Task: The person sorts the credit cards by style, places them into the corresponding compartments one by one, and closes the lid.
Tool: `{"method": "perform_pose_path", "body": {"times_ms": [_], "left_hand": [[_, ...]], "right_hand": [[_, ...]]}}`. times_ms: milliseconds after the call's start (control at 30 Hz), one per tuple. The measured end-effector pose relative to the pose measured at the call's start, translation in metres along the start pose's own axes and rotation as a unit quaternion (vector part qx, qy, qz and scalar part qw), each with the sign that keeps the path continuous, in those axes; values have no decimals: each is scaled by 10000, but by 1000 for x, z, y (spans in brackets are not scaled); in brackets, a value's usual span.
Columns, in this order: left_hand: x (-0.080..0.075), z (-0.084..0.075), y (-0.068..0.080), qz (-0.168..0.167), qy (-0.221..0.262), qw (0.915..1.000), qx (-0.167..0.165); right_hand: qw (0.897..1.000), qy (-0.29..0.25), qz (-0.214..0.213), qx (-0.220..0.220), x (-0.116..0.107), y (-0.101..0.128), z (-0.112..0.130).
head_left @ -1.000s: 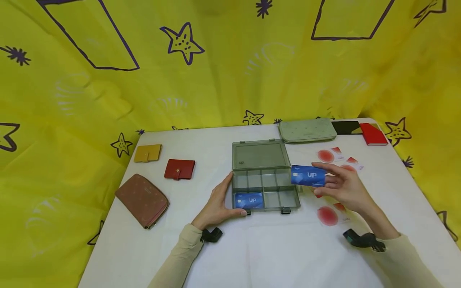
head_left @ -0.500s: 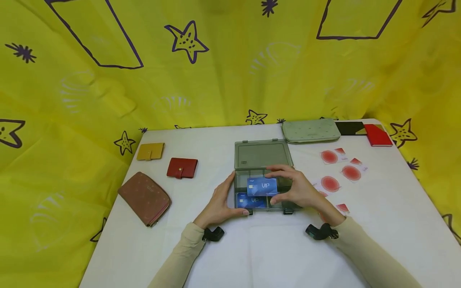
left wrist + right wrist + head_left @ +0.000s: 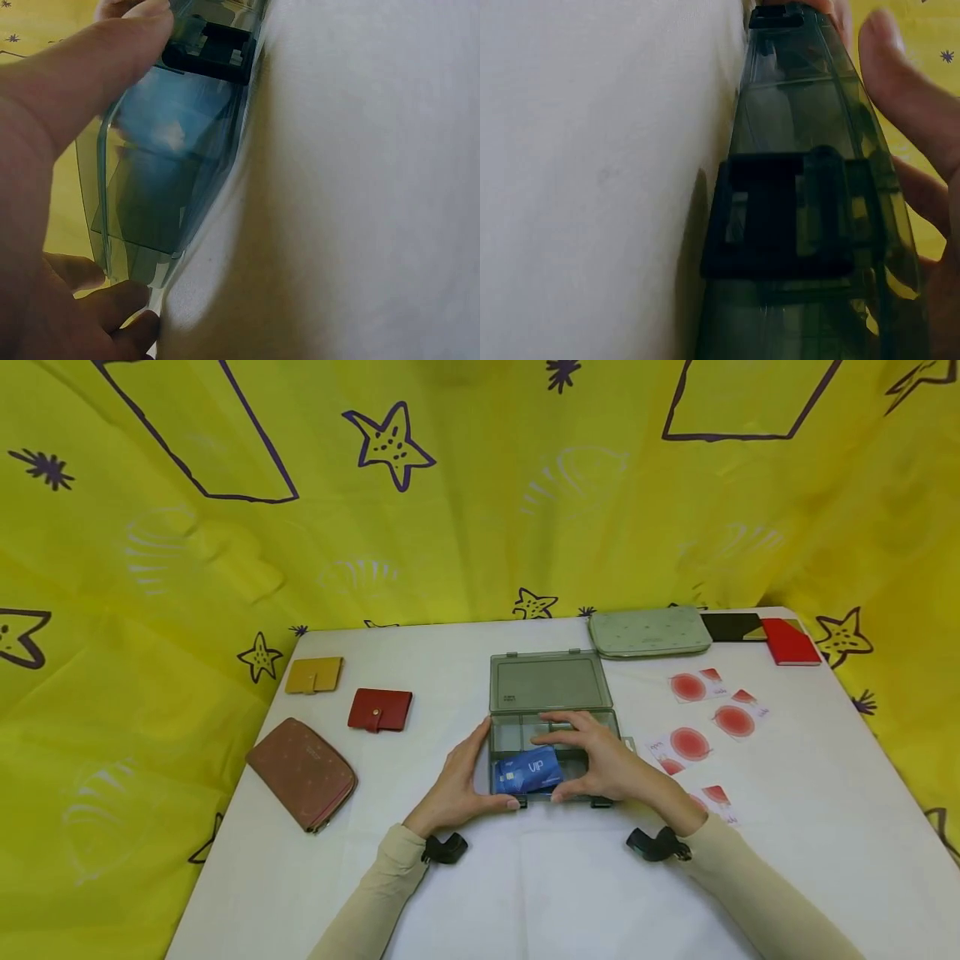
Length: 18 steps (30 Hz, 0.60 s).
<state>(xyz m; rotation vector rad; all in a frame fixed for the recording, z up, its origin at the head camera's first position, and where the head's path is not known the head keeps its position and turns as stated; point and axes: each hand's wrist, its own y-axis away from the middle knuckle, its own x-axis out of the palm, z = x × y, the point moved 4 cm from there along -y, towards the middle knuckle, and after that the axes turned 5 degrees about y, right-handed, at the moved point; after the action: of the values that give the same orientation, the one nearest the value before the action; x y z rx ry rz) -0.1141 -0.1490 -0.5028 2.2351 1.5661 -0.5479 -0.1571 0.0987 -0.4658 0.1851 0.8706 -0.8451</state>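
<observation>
A clear grey-green plastic compartment box [image 3: 521, 729] lies on the table with its lid raised back. My left hand [image 3: 454, 781] steadies it, fingers along its left side and thumb at the front edge by a latch [image 3: 214, 51]. Over the front left compartment a blue VIP card [image 3: 531, 768] lies slightly turned, covering most of another blue card beneath. My right hand [image 3: 603, 764] is above the box's right part, thumb and fingers spread apart around the card's right end; contact with the card is hard to tell. In the right wrist view, the thumb [image 3: 911, 90] is above the box's edge.
Several white cards with red circles [image 3: 688, 745] lie to the right. A green wallet [image 3: 648, 633], a black wallet [image 3: 731, 627] and a red one [image 3: 791, 642] line the back right. On the left are yellow [image 3: 313, 675], red [image 3: 380, 710] and brown [image 3: 302, 775] wallets.
My right hand has brought the upper blue card leftward from beside the box and down onto the front left compartment. Its fingers have spread from the card. The left hand has stayed at the box.
</observation>
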Motion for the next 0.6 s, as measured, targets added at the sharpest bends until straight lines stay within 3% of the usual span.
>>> {"method": "perform_pose_path", "body": {"times_ms": [133,267,367,600], "left_hand": [[1,0,-1,1,-3,10000,-10],[3,1,-3,18,-37,10000,21],[3,1,-2,-13,-47,10000,17],[1,2,-1,-36,-71,10000,-50]], "right_hand": [[9994,109,-267,-166,-10,10,-4],[9961,394,-791,-70,-36,31,-17],[9934,633,-897,329,-62,52,-34],[9855,894,-526,1343,-114,95,-80]]}}
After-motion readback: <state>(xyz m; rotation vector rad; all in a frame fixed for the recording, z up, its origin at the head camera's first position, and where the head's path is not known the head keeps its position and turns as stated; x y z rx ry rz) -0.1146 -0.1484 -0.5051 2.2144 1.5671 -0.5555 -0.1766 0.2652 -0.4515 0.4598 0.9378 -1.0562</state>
